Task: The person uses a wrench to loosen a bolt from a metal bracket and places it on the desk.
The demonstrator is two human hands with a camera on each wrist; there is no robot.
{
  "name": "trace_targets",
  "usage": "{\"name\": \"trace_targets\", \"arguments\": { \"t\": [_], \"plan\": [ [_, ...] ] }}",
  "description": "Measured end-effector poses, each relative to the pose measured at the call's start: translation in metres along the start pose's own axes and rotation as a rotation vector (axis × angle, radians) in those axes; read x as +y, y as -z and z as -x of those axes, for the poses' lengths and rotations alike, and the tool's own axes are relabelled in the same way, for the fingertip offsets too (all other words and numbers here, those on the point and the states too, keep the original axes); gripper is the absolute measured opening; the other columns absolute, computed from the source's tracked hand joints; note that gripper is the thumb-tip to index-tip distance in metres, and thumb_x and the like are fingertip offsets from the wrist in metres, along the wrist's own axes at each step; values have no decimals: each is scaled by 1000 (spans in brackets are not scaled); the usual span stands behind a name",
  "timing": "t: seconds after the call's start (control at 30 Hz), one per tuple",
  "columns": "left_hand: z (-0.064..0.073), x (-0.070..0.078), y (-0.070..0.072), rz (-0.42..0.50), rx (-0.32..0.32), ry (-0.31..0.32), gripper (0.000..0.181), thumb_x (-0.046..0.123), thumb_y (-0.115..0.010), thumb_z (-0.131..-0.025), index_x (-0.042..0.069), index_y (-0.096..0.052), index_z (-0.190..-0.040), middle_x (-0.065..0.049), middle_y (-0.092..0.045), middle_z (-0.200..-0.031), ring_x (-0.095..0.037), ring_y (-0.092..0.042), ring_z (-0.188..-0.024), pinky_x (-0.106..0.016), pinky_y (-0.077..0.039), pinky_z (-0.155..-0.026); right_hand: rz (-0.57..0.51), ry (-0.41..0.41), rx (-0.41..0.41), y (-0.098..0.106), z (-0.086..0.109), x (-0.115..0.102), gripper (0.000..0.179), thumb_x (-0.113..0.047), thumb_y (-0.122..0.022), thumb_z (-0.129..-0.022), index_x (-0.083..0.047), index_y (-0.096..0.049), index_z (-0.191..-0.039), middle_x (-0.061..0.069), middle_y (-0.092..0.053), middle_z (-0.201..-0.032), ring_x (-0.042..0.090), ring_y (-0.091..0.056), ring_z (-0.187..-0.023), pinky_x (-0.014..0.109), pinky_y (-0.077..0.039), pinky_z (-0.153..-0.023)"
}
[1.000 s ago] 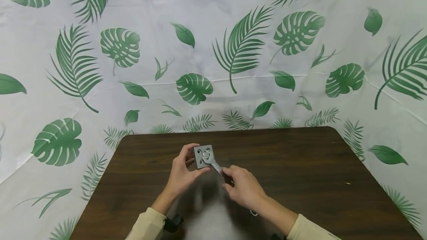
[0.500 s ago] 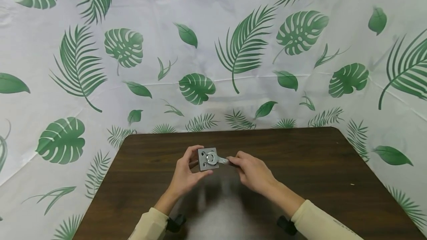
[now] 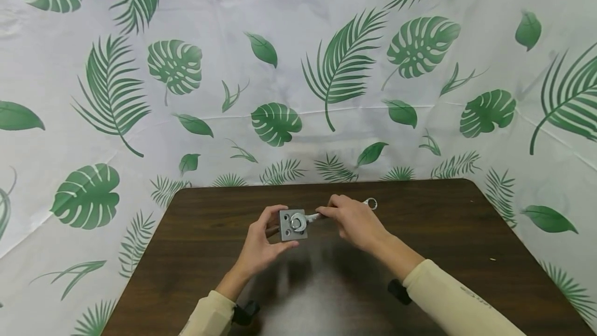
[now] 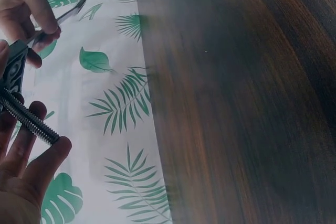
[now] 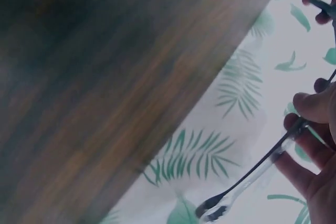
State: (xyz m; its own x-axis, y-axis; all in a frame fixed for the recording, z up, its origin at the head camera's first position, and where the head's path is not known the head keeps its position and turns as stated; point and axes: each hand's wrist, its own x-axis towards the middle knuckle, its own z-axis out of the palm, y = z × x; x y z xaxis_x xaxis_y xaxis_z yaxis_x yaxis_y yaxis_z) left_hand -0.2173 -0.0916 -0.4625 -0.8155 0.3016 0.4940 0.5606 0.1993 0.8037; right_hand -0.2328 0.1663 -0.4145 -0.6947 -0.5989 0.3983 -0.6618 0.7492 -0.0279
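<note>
A hanging cloth (image 3: pixel 289 77) printed with green leaves fills the room from 9 o'clock round through 12 to 3, lightly creased and wrapping both sides. Below it, at 6 o'clock, lies the dark wood-grain table (image 3: pixel 443 222), with a pale glare towards its near side. Two pale sleeves (image 3: pixel 457 299) come in from 7 and 5 o'clock. The left hand (image 3: pixel 261 242) grips the metal block from its 8 o'clock side, fingers along the upper edge and thumb along the lower; the right hand (image 3: pixel 356 222), at 3 o'clock from the block, pinches the wrench between thumb and fingers. That wrench (image 3: pixel 313 217) sits with its forked end around the bolt head, while its ring end sticks out beyond the hand, between 2 and 3 o'clock. The block (image 3: pixel 294 236) is held up off the table, its holed face towards the head camera. From its back the bolt's threaded shank (image 4: pixel 29 116) points to 4 o'clock in the left wrist view, its tip at a fingertip. The likeliest trouble, I judge, is the fork slipping off the bolt head — a tilted wrench or shallow seating would do it, and I cannot tell how deep it sits. Harder turning could also twist the block out of that edge grip, with nothing beneath to brace it, or drag the threads against the fingertip.
</note>
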Motion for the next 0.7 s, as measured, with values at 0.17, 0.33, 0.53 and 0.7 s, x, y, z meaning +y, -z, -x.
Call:
{"name": "trace_targets", "arguments": {
  "t": [0.17,0.33,0.53,0.7],
  "plan": [
    [2,-1,0,14,-12,2,76,8,-90,-68,21,-50,-132,1,-68,-114,-18,-66,-101,-40,-56,-82,48,66,6,3,-8,5,53,11,-72,-76,-20,-73,-119,-2,-56,-92,15,-52,-78,27,-46,-62],
    [3,3,-1,27,-37,-2,77,0,-89,-67,14,-50,-131,-4,-68,-113,-21,-66,-101,-41,-56,-81,129,137,46,8,-16,7,49,5,-79,-76,-22,-74,-117,0,-56,-92,19,-54,-84,32,-50,-72],
    [-1,29,-1,34,-66,-28,72,-7,-87,-66,2,-50,-128,-14,-68,-110,-27,-67,-101,-46,-56,-80,234,233,114,17,-25,12,42,-1,-82,-77,-24,-74,-111,3,-58,-95,24,-57,-93,37,-49,-88],
    [-3,33,0,26,-74,-25,72,-6,-87,-67,4,-51,-128,-12,-68,-112,-26,-67,-102,-45,-56,-82,278,274,148,23,-28,15,39,-3,-81,-78,-25,-75,-110,4,-60,-97,25,-58,-98,38,-47,-94]
  ]
}}
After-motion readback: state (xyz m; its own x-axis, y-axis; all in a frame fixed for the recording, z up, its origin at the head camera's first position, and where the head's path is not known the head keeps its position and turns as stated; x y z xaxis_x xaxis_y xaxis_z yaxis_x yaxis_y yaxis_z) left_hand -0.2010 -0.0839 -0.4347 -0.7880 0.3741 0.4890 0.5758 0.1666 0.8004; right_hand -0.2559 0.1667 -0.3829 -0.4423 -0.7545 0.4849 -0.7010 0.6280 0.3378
